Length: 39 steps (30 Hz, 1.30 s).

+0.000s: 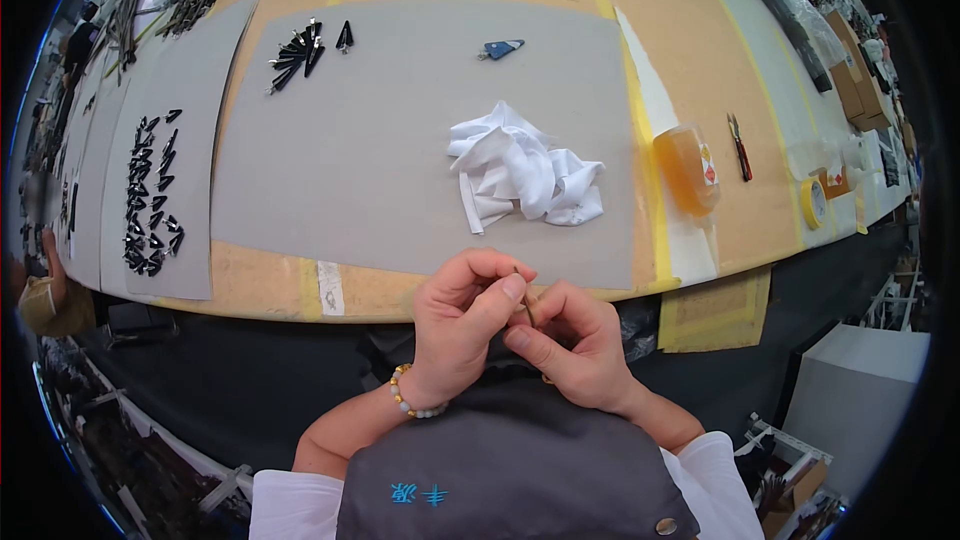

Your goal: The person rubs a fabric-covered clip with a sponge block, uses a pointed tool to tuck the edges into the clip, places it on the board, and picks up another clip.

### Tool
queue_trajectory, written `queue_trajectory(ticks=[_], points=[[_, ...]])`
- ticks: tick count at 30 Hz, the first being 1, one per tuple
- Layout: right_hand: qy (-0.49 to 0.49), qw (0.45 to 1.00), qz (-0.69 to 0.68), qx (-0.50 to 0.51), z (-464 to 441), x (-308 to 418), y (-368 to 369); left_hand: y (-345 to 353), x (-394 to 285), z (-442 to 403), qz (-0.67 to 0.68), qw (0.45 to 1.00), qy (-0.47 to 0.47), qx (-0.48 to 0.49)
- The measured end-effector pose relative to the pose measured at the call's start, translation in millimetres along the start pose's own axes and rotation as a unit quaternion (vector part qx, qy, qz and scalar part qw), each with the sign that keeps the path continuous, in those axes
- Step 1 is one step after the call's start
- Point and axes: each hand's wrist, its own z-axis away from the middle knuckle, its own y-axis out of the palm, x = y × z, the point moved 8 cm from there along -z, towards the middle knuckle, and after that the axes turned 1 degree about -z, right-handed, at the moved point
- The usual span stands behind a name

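Observation:
Close together at the table's front edge, my left hand and my right hand are both closed in a pinch. Between the fingertips shows a small, thin dark piece, mostly covered by the fingers; its kind cannot be made out. Beyond the hands lies a crumpled white cloth on a grey mat. Farther back on the mat rests a blue pointed clip-like piece. Several black pointed pieces are heaped at the mat's back left, with a single one beside them.
On the right stand a bottle of orange liquid, thread snips and a yellow tape roll. A second grey board at the left bears rows of black pieces. Another person's arm is at the far left edge.

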Motion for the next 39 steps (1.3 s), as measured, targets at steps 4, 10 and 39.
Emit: queue_trajectory(ticks=[4,10,39], points=[[-0.009,0.997,0.07,-0.014,2.3,1.0,0.5,-5.1,1.9,2.3,-0.001,1.0,0.0,0.001],[-0.073,0.992,0.104,-0.011,-2.3,-4.1,3.7,-16.0,2.7,0.7,-0.003,0.999,0.036,0.012],[-0.139,0.831,0.48,-0.243,-45.9,32.0,-72.7,-368.0,-242.1,59.6,-0.75,0.567,0.091,-0.328]])
